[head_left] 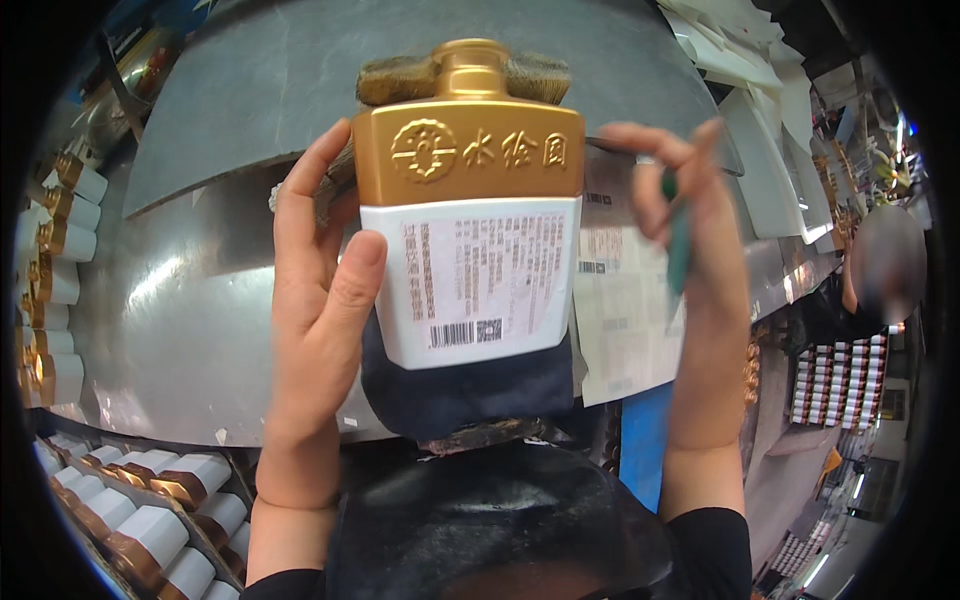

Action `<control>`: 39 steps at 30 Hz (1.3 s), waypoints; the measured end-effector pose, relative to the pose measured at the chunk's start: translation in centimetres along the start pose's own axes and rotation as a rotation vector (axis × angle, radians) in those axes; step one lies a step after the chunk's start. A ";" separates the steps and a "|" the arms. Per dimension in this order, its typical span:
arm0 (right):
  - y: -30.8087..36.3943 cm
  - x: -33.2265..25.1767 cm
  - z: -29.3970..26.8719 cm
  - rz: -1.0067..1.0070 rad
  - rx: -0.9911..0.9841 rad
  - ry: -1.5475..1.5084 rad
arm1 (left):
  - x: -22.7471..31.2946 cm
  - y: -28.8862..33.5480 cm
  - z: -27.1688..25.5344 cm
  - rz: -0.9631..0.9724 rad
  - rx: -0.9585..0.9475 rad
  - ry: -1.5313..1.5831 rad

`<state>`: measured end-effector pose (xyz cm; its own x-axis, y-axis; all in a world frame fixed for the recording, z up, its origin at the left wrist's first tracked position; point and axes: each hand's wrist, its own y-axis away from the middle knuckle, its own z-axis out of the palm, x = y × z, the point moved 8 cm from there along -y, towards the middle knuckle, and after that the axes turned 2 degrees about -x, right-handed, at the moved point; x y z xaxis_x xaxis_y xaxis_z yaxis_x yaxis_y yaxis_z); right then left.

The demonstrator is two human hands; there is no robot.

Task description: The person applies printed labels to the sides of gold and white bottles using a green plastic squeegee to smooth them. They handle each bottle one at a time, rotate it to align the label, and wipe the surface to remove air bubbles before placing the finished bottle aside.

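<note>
A flat-sided bottle (470, 270) with a gold shoulder and neck and a white lower body lies face up in the middle, its neck pointing away from me. Raised gold marks stand on the shoulder; a printed label with a barcode covers the white part. My left hand (325, 260) grips its left side, thumb along the edge and fingers partly hidden behind. Just right of the bottle, my right hand (680, 180) is closed around a slim green tool (680, 245), smeared by motion, its kind unclear. A dark cloth pad (470, 395) shows beneath the bottle's base.
A rough brownish block (395, 80) lies behind the bottle's neck. Sheets of labels (625, 330) spread over the metal table (160, 310) at right. Gold-and-white bottles stand in rows at left (60, 285) and in a crate (130, 520) at lower left. Another person (840, 310) is at far right.
</note>
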<state>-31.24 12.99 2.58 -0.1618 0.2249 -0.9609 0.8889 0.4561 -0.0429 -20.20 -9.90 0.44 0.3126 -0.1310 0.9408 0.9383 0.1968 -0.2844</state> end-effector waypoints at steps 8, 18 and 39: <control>4.7 -4.1 -1.7 -0.196 0.122 0.044 | -0.6 2.5 -1.3 -0.045 0.017 0.000; 3.2 -12.4 10.1 -0.948 -0.027 0.974 | -1.3 3.6 -2.0 -0.084 0.053 0.133; 5.0 -9.6 7.7 -0.965 -0.103 1.089 | -1.1 2.8 -1.9 -0.070 0.134 0.054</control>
<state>-21.94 6.47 9.51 -0.9450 0.3079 0.1103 0.2223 0.8521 -0.4737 -17.66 -11.07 -1.78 0.2578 -0.2008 0.9451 0.9311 0.3131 -0.1874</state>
